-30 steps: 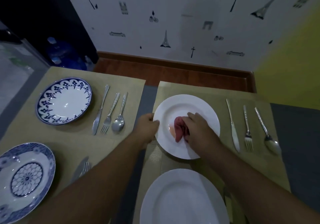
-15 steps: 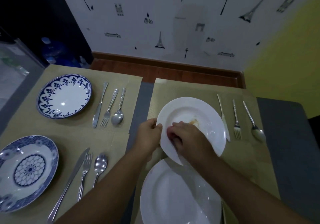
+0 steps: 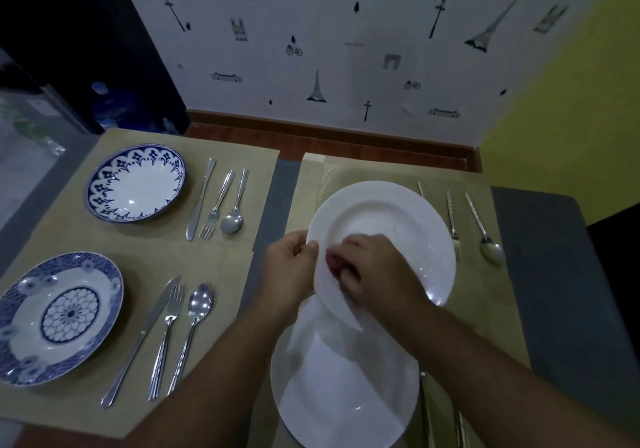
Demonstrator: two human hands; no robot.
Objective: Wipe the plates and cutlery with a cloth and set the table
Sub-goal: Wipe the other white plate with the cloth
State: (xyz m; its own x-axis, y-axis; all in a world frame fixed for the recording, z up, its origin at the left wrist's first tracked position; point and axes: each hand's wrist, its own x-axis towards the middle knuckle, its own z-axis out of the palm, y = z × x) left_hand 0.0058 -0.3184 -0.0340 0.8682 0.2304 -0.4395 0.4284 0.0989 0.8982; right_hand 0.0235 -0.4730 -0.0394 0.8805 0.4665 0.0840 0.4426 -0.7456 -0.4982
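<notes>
A white plate (image 3: 391, 226) is lifted and tilted above the right placemat. My left hand (image 3: 287, 267) pinches its left rim. My right hand (image 3: 367, 271) grips a pink cloth (image 3: 334, 261) and presses it on the plate's near-left face; only a small part of the cloth shows under the fingers. A second white plate (image 3: 346, 388) lies flat below, partly under the raised one. A knife, mostly hidden behind the plate, a fork (image 3: 452, 221) and a spoon (image 3: 486, 240) lie to the right of the raised plate.
On the left mats sit two blue-patterned plates (image 3: 135, 188) (image 3: 59, 316), each with a knife, fork and spoon beside it (image 3: 216, 205) (image 3: 166, 333). A grey table strip (image 3: 273, 184) runs between the mats. A wall stands close behind the far edge.
The plate has come up off the mat and tilted, now overlapping the near plate. My right hand slid the cloth from the plate's middle to its near-left side.
</notes>
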